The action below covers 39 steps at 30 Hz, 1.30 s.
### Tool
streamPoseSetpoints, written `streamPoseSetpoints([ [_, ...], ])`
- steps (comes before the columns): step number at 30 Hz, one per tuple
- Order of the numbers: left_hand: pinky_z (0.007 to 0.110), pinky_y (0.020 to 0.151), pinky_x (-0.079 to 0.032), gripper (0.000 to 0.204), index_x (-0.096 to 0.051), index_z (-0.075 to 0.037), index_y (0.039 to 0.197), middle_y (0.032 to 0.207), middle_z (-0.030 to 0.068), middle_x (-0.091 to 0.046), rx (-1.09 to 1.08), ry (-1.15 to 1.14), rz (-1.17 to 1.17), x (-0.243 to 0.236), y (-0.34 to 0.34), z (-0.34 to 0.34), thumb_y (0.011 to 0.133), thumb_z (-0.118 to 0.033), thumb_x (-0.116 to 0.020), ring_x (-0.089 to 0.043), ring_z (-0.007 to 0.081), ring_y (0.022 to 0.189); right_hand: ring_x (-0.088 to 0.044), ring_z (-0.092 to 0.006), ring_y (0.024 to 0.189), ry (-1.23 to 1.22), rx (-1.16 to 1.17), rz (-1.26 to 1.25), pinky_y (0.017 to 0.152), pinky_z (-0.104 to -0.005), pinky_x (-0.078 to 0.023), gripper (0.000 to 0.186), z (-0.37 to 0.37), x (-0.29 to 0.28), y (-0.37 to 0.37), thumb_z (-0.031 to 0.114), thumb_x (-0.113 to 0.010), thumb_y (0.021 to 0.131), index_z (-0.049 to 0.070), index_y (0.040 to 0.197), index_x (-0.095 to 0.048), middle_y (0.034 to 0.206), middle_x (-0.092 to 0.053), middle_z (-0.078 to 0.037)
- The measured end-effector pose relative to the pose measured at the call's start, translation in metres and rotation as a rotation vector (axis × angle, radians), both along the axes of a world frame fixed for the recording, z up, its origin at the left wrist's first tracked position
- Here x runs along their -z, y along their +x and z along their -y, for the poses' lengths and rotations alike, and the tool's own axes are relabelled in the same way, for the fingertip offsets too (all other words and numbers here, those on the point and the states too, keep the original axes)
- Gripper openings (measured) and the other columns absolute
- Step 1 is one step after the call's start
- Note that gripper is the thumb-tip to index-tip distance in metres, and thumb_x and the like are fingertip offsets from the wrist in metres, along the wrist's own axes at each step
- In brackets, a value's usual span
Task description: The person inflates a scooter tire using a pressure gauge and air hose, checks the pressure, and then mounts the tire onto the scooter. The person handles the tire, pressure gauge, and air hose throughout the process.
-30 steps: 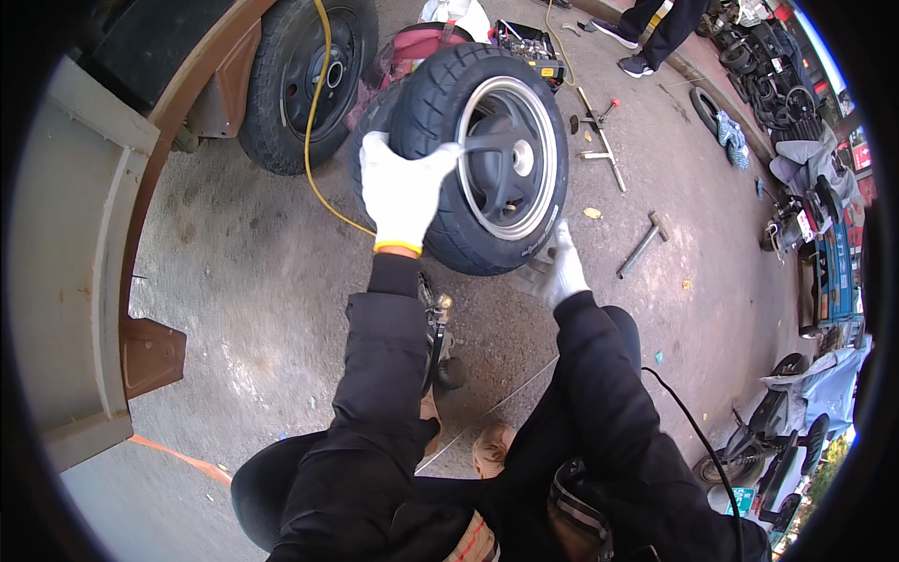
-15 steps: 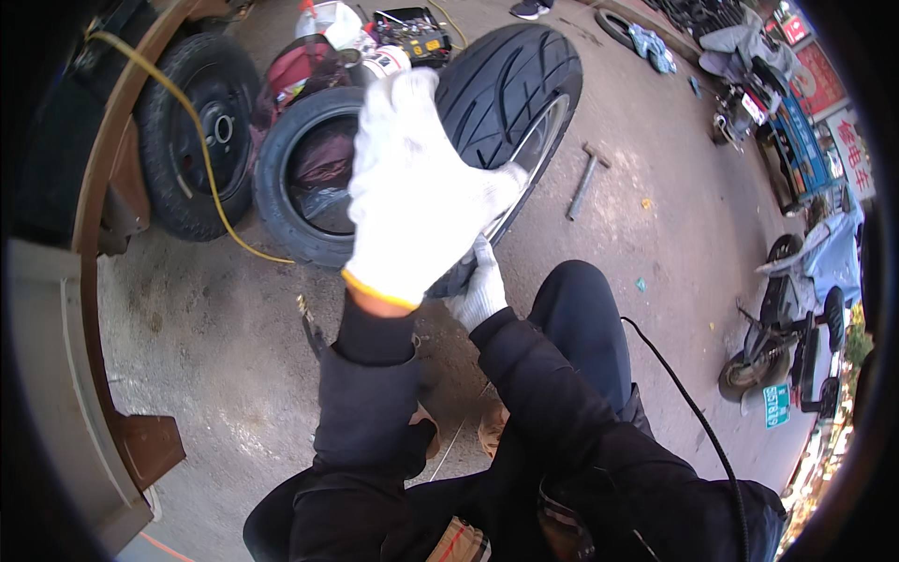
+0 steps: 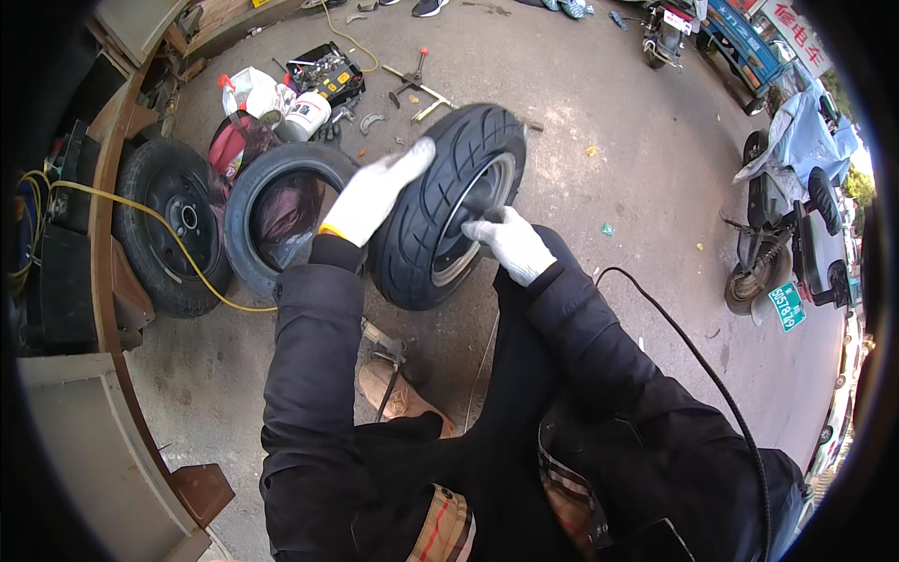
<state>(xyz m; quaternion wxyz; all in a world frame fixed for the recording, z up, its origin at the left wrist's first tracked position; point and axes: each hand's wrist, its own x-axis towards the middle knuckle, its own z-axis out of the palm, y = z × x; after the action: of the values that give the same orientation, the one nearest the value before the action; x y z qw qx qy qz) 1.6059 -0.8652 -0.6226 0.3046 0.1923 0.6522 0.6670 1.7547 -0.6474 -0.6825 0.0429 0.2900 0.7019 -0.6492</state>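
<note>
A scooter wheel with a black treaded tire (image 3: 421, 220) and a silver-rimmed hub (image 3: 452, 272) stands tilted in front of me. My left hand (image 3: 384, 183), in a white glove, grips the tire's upper left side. My right hand (image 3: 510, 242), also gloved, has curled fingers on the hub and spokes. A loose tire (image 3: 245, 239) leans at the left, and a pump-like metal tool (image 3: 379, 337) is below the wheel, near my foot (image 3: 398, 393).
A steel spare wheel (image 3: 169, 253), a yellow hose (image 3: 124, 197), a white bucket (image 3: 307, 117) and a toolbox (image 3: 328, 70) sit left and behind. A cross-shaped metal tool (image 3: 426, 94) lies beyond. Parked scooters (image 3: 777, 215) and a blue cart (image 3: 726, 42) line the right.
The wheel has turned and tilted between my hands. My right hand has moved from its lower edge up to the hub. The view has shifted, showing more tools and both tires at left.
</note>
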Motion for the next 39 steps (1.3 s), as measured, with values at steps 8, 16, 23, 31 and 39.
streamPoseSetpoints([
  [8, 0.037, 0.104, -0.062, 0.062, -0.065, 0.007, 0.152, 0.139, 0.0176, -0.077, -0.091, 0.298, 0.609, 0.03, 0.012, 0.001, 0.113, -0.041, -0.071, -0.077, 0.0226, 0.118, -0.071, -0.0296, 0.131, -0.12, -0.012, -0.24, 0.114, -0.0388, -0.054, 0.094, 0.058, -0.043, -0.007, 0.046, -0.095, 0.088, -0.016, 0.147, -0.057, 0.136, -0.075, -0.026],
  [16, 0.034, 0.108, -0.053, 0.076, -0.07, 0.013, 0.145, 0.139, 0.0176, -0.075, -0.352, 0.046, 0.326, 0.046, 0.04, -0.007, 0.106, -0.052, -0.077, -0.069, 0.0197, 0.123, -0.078, -0.0334, 0.117, 0.213, 0.157, -0.273, 0.103, -0.0415, -0.061, 0.087, 0.076, -0.047, -0.01, 0.046, -0.101, 0.079, -0.014, 0.133, -0.068, 0.125, -0.08, -0.027],
  [23, 0.036, 0.092, -0.059, 0.081, -0.076, 0.015, 0.123, 0.112, 0.0209, -0.082, -0.42, 0.02, 0.046, 0.014, 0.09, -0.017, 0.096, -0.061, -0.083, -0.076, 0.022, 0.102, -0.074, -0.025, 0.119, -0.034, 0.125, -0.446, 0.104, -0.0378, -0.059, 0.08, 0.06, -0.033, 0.01, 0.038, -0.096, 0.089, -0.012, 0.142, -0.062, 0.133, -0.076, -0.024],
  [31, 0.036, 0.101, -0.055, 0.066, -0.076, 0.008, 0.123, 0.114, 0.0154, -0.082, -0.309, 0.122, -0.044, 0.006, 0.076, -0.004, 0.101, -0.054, -0.08, -0.074, 0.021, 0.111, -0.07, -0.026, 0.134, -0.516, -0.082, -0.662, 0.118, -0.0401, -0.054, 0.072, 0.017, -0.023, 0.009, 0.03, -0.079, 0.102, -0.004, 0.161, -0.053, 0.152, -0.069, -0.016],
  [39, 0.04, 0.115, -0.053, 0.086, -0.07, 0.009, 0.145, 0.134, 0.0258, -0.078, -0.221, 0.334, 0.5, 0.106, 0.059, 0.013, 0.112, -0.07, -0.055, -0.075, 0.0312, 0.124, -0.075, -0.0273, 0.123, -0.46, 0.097, -0.359, 0.112, -0.0387, -0.057, 0.055, -0.025, -0.004, -0.056, 0.03, -0.076, 0.107, -0.004, 0.149, -0.064, 0.14, -0.076, -0.016],
])
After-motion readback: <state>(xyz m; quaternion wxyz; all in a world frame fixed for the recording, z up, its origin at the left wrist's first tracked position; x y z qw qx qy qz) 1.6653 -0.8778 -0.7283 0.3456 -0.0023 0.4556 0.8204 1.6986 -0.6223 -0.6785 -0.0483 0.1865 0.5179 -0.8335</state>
